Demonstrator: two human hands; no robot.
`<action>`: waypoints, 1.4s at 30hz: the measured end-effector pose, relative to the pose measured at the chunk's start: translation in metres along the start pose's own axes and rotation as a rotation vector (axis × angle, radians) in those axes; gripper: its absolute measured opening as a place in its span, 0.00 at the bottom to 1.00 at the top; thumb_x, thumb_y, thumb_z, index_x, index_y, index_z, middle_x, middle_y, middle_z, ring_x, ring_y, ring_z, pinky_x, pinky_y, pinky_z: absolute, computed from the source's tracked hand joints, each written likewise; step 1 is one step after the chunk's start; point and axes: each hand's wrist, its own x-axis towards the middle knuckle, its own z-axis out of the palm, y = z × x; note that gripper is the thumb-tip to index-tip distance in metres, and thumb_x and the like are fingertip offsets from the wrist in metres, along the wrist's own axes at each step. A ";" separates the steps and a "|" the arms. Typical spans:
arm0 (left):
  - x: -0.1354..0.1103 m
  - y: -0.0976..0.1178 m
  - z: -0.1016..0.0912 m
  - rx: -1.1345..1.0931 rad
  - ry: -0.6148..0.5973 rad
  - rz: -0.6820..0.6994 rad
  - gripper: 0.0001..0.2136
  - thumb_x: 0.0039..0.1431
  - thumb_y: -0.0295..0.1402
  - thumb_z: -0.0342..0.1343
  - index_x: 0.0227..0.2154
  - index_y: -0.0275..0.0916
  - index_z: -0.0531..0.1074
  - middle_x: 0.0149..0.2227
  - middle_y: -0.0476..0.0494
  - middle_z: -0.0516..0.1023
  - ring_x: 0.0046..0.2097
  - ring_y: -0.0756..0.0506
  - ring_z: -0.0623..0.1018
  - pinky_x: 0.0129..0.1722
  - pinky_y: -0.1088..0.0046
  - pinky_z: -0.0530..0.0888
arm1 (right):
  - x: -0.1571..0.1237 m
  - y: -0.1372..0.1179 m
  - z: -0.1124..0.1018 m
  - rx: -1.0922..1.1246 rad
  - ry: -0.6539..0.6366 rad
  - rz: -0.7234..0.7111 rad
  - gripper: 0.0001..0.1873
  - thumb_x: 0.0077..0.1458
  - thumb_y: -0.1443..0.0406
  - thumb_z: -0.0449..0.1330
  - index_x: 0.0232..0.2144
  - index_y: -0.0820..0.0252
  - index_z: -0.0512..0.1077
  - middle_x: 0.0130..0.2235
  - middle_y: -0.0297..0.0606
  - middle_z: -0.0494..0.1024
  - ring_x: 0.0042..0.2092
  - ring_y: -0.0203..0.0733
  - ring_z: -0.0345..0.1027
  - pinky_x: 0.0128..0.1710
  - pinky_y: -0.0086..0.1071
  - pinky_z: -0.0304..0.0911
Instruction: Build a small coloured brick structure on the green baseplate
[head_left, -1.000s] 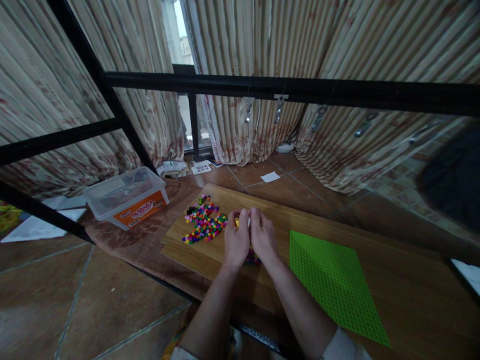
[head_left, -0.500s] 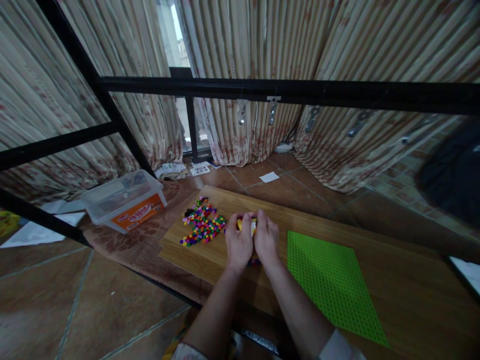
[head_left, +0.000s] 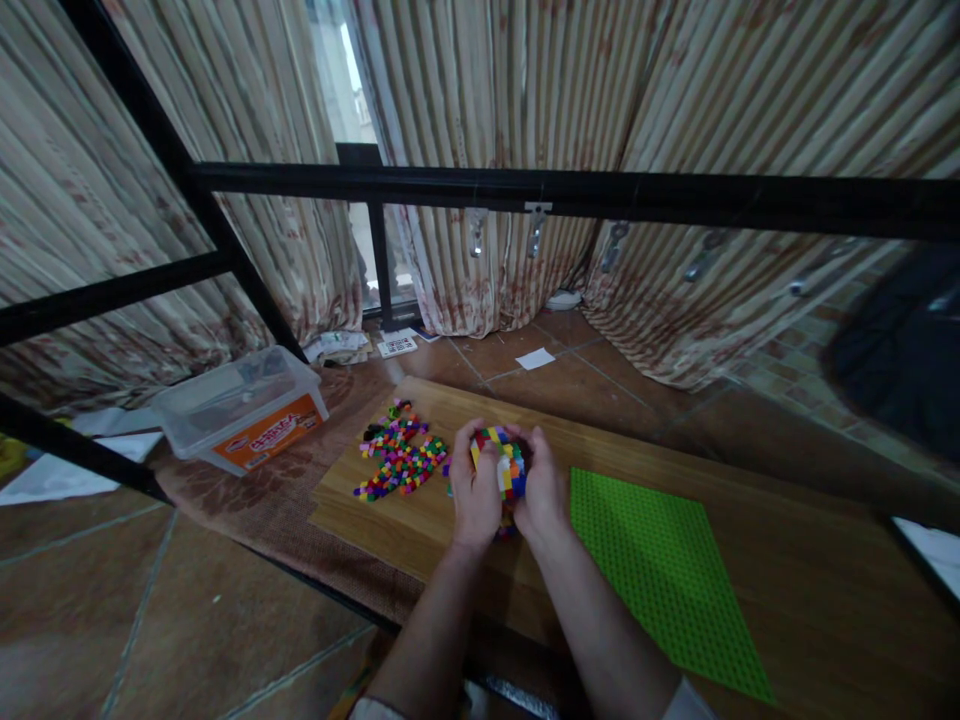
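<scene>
Both hands meet over the left part of the wooden table (head_left: 817, 600), and between them sits a brick block (head_left: 501, 466) built of many small coloured pieces in yellow, red, green, blue and white. The left hand (head_left: 474, 497) grips the block's left side and the right hand (head_left: 543, 492) grips its right side; the fingers (head_left: 471, 436) of each hand curl over the far edge, closed onto the block, so it is clamped from both sides and held just above the table top. The block's broad, studded face is turned up and back toward the camera. It looks compact, a little longer along the near-to-far line than from left to right, though the hands cover its sides and its true long axis cannot be told for sure. Just left of the hands, a heap of loose bricks (head_left: 396, 462) lies spread on the table, apart from the block. To the right of the right hand, a bright green baseplate (head_left: 664, 575) lies flat, its long side running from far-left to near-right. Farther left, off the table, a clear plastic box (head_left: 238, 408) with an orange label stands on a brown rug (head_left: 255, 490). A black bar (head_left: 600, 188) crosses the scene in front of striped curtains (head_left: 480, 110).
</scene>
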 end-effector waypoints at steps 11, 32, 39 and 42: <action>-0.005 0.005 -0.001 0.107 -0.202 0.062 0.17 0.60 0.38 0.53 0.52 0.43 0.69 0.57 0.40 0.69 0.59 0.42 0.66 0.61 0.63 0.58 | 0.006 -0.002 -0.020 -0.170 -0.166 -0.112 0.16 0.49 0.54 0.61 0.33 0.60 0.75 0.34 0.36 0.80 0.35 0.40 0.72 0.34 0.32 0.64; 0.025 0.013 -0.024 -0.277 -0.043 -0.345 0.17 0.43 0.35 0.63 0.38 0.36 0.73 0.33 0.48 0.76 0.33 0.49 0.75 0.34 0.74 0.70 | 0.035 0.028 -0.056 -0.289 -0.075 -0.164 0.10 0.45 0.61 0.62 0.33 0.55 0.78 0.36 0.35 0.81 0.43 0.43 0.71 0.50 0.39 0.60; 0.020 0.015 -0.025 -0.231 -0.219 -0.176 0.32 0.40 0.27 0.65 0.53 0.41 0.66 0.50 0.43 0.72 0.46 0.45 0.75 0.45 0.70 0.71 | 0.018 0.006 -0.045 -0.353 -0.106 -0.232 0.15 0.49 0.53 0.61 0.33 0.56 0.77 0.38 0.37 0.81 0.43 0.44 0.72 0.47 0.38 0.63; 0.015 0.021 -0.025 -0.165 -0.395 -0.026 0.39 0.42 0.27 0.65 0.60 0.44 0.59 0.53 0.42 0.70 0.49 0.42 0.74 0.48 0.66 0.71 | 0.009 -0.020 -0.030 -0.379 -0.152 -0.181 0.21 0.51 0.47 0.57 0.34 0.56 0.77 0.39 0.38 0.81 0.42 0.45 0.73 0.43 0.36 0.64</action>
